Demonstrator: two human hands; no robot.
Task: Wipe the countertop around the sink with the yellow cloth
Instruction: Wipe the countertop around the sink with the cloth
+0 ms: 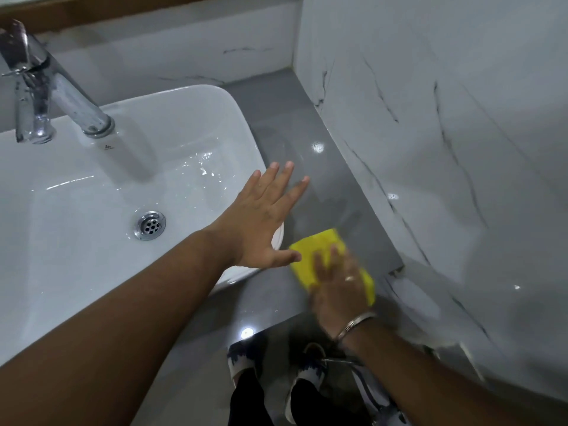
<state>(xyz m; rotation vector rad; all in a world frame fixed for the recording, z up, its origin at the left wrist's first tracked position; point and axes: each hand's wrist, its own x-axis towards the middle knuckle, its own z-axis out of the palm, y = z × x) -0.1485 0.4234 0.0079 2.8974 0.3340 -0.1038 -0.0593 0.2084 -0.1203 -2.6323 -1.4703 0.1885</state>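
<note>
The yellow cloth [319,245] lies flat on the grey countertop [295,118] to the right of the white sink [92,210], near the counter's front edge. My right hand [338,287] presses down on the cloth with its fingers spread over it; the hand is blurred by motion. My left hand [261,219] hovers with its fingers apart over the sink's right rim, just left of the cloth, and holds nothing.
A chrome tap [46,87] stands at the sink's back left. A marble-patterned wall [445,133] bounds the narrow counter strip on the right, and a backsplash [184,56] closes the far end. Below the front edge are my feet [276,373] on the floor.
</note>
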